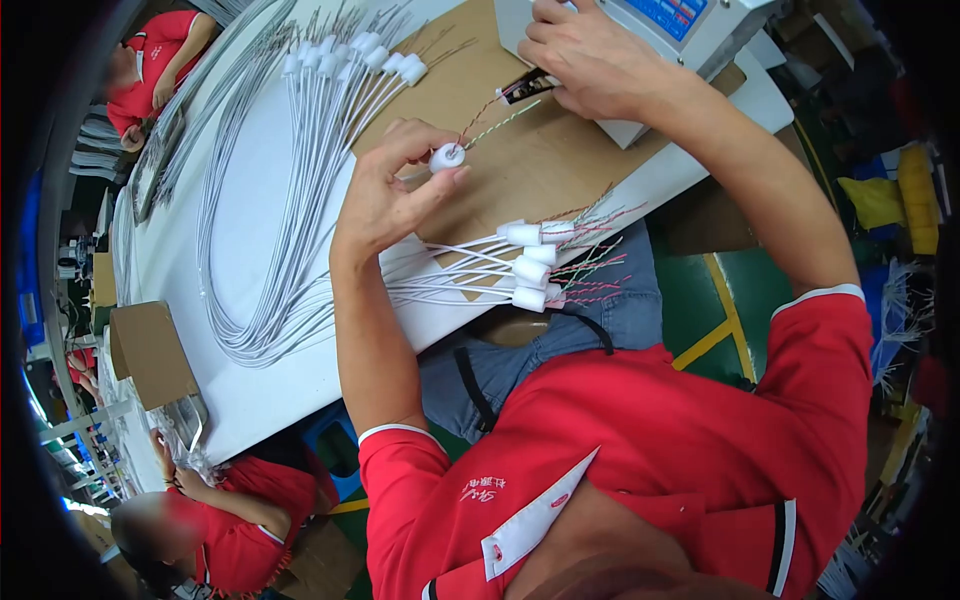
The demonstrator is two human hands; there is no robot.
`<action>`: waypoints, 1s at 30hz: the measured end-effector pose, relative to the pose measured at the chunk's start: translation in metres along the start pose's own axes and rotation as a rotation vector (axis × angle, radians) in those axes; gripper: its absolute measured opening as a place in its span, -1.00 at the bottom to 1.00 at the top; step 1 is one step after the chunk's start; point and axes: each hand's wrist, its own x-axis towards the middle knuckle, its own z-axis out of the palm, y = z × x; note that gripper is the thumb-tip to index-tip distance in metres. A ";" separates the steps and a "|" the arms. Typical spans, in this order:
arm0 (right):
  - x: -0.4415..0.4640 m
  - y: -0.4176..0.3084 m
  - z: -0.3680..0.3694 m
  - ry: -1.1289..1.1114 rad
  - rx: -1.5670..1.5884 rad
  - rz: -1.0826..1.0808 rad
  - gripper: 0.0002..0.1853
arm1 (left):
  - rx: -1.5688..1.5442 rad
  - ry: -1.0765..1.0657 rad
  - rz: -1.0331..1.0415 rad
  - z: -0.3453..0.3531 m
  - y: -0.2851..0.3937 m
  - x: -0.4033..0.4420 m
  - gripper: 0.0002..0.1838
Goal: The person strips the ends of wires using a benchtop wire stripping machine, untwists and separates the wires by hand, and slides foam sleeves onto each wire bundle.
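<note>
My left hand (390, 185) pinches a white cylindrical connector (447, 157) between thumb and fingers, its end tilted up. Thin twisted wires, one pair red-brown and one green-white, fan out of it. Up at the machine's front edge, my right hand (590, 60) is curled round a dark tool (528, 86), whose tip is at the end of the red-brown wires. Below my left hand, several white connectors (532, 268) with red and green twisted wires lie at the table edge. A larger bundle of white cables (300, 150) with white connectors lies to the left.
A white machine (700, 35) with a blue label stands at the top right on brown board (500, 205) over the white table (262, 400). An open cardboard box (152, 352) is at the lower left. Two co-workers in red sit at the left, one above and one below.
</note>
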 end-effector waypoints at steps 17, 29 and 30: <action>-0.003 -0.085 -0.016 0.310 1.867 0.620 -0.65 | -0.066 0.141 0.170 0.001 0.011 0.001 -0.67; -0.001 -0.088 -0.005 0.487 1.801 0.700 -0.76 | -0.094 0.138 0.026 0.014 0.006 0.001 -0.77; -0.002 -0.087 -0.005 0.494 1.782 0.708 -0.77 | -0.105 0.140 0.023 0.015 0.006 0.001 -0.77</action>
